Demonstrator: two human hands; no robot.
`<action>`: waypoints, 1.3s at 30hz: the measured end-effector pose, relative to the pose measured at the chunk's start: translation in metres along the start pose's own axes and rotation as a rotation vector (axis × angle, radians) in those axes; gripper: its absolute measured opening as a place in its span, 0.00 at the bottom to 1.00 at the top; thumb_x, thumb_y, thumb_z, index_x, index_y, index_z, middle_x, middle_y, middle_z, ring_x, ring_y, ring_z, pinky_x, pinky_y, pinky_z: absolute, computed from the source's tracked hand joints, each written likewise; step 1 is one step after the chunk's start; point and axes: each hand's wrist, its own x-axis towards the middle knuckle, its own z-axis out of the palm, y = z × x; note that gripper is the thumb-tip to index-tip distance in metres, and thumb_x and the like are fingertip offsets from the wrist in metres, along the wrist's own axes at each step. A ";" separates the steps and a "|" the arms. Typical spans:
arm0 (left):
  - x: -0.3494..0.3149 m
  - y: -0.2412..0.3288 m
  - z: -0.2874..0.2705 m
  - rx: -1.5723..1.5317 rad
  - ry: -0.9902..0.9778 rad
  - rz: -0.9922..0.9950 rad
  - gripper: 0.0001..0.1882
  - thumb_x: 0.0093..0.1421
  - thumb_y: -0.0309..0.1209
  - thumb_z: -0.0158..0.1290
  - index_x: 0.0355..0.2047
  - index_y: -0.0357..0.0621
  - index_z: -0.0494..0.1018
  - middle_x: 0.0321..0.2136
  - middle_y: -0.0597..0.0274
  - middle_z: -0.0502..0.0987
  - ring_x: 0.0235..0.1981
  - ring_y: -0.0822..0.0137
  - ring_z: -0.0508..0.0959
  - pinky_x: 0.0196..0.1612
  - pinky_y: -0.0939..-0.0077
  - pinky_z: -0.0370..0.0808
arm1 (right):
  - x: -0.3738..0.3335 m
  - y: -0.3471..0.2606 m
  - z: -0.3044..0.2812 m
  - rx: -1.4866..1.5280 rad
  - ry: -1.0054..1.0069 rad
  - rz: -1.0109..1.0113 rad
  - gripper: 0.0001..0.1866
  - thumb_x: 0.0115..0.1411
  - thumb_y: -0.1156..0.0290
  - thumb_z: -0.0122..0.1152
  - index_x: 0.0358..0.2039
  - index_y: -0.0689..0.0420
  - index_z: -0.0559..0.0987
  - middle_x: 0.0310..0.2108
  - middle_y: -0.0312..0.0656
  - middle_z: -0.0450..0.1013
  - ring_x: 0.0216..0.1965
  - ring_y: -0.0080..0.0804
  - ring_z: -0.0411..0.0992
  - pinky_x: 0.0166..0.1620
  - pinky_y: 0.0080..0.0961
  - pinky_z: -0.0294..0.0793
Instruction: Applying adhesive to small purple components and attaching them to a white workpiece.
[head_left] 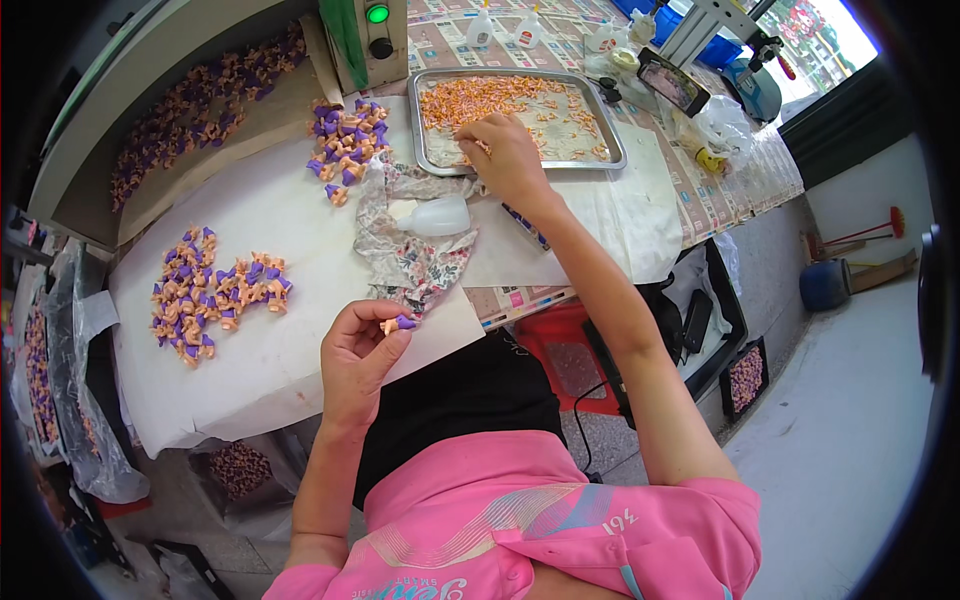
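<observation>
Between the thumb and fingers of my left hand (pixel 360 362) is a small peach-and-purple plastic figure part (pixel 397 325), held above the near edge of the white-covered table. My right hand (pixel 508 160) reaches over the near left side of a metal tray (pixel 520 170) scattered with tiny orange pieces (pixel 470 97). Its fingers are curled together in a pinch, and whatever lies between the tips is hidden. Between the hands, a translucent white squeeze bottle (pixel 436 216) lies on a crumpled floral cloth (pixel 385 240).
Piles of similar figure parts (pixel 215 290) lie at left, with another pile (pixel 345 140) beside the tray. A machine with a curved hood and a green light (pixel 377 14) stands far left. A phone on a stand (pixel 672 82) leans over the tray's right. Small bottles (pixel 527 30) stand behind.
</observation>
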 end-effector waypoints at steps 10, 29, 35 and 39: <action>-0.004 0.012 0.007 -0.004 -0.011 0.002 0.11 0.56 0.18 0.58 0.40 0.38 0.73 0.37 0.65 0.76 0.37 0.79 0.74 0.42 0.87 0.71 | 0.051 0.020 0.019 -0.318 -0.329 0.061 0.07 0.49 0.77 0.58 0.29 0.58 0.82 0.31 0.51 0.76 0.39 0.48 0.73 0.44 0.42 0.73; -0.008 0.006 -0.037 -0.024 0.050 0.008 0.13 0.56 0.15 0.57 0.41 0.36 0.73 0.38 0.64 0.76 0.38 0.78 0.75 0.44 0.85 0.73 | -0.067 -0.115 -0.013 0.886 -0.430 0.443 0.07 0.59 0.73 0.63 0.36 0.63 0.80 0.27 0.30 0.75 0.32 0.15 0.70 0.34 0.15 0.69; -0.010 -0.003 -0.035 -0.016 0.001 0.051 0.12 0.58 0.17 0.57 0.43 0.36 0.73 0.39 0.65 0.75 0.39 0.77 0.75 0.45 0.85 0.72 | -0.120 -0.143 -0.002 1.160 -0.418 0.465 0.06 0.55 0.79 0.66 0.34 0.63 0.80 0.34 0.36 0.75 0.35 0.19 0.72 0.38 0.16 0.73; -0.011 -0.007 -0.033 -0.011 -0.017 0.079 0.11 0.58 0.17 0.56 0.42 0.36 0.73 0.40 0.64 0.75 0.40 0.77 0.75 0.45 0.84 0.72 | -0.133 -0.139 0.006 1.105 -0.388 0.391 0.07 0.54 0.79 0.67 0.34 0.62 0.81 0.38 0.38 0.72 0.37 0.20 0.72 0.39 0.17 0.73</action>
